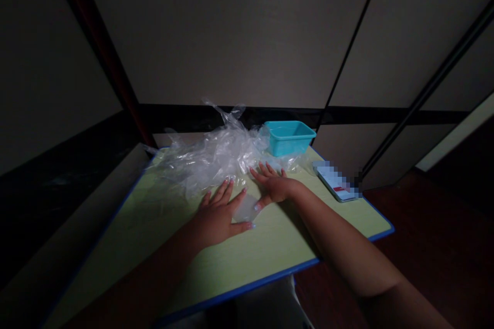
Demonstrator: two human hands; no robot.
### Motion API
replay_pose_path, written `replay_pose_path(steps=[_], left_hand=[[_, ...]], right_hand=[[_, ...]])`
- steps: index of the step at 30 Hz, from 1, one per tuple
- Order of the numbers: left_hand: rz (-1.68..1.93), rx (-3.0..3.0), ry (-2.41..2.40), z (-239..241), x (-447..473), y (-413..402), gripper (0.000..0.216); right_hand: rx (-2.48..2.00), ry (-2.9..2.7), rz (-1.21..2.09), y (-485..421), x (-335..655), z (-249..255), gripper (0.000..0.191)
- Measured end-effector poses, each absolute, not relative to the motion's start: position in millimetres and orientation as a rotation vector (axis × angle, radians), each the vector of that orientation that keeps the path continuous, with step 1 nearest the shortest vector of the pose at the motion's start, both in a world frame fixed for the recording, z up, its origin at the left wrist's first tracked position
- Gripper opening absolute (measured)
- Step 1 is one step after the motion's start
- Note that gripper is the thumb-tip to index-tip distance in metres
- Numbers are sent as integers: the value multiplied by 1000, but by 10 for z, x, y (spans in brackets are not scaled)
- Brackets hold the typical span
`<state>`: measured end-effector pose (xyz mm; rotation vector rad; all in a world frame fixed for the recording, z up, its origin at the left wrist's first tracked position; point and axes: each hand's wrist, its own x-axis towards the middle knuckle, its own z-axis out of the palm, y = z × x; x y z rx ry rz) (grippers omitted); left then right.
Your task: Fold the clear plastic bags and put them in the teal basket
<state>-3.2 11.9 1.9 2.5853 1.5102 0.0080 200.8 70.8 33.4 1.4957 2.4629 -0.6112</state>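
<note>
My left hand (219, 216) rests on the table with its fingers spread, thumb and forefinger at the near left side of a small piece of clear plastic film (246, 209). Across from it, my right hand (272, 185) also has its fingers apart, with the thumb at the film's right edge. Just beyond both hands lies a loose heap of crumpled clear plastic bags (219, 154). Whether the fingertips press on the heap's nearest folds I cannot tell.
A turquoise plastic basket (291, 144) stands at the back of the light green table (154, 247), which has a blue edge. To the right lies a phone (335, 185), partly blurred out. Pale panels with dark strips (239, 36) rise behind the table.
</note>
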Motion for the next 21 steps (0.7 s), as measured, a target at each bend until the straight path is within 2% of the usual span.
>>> replay_pose_path(steps=[8, 15, 21], left_hand=[[6, 2591, 1502, 25, -29, 137, 85], [12, 2584, 1516, 26, -29, 123, 86], [17, 2564, 1523, 36, -25, 116, 87]], right_hand=[[1438, 2437, -652, 733, 2073, 365, 121], [1455, 2559, -611, 703, 1991, 316, 103], [1424, 2524, -641, 714, 1981, 290, 115]])
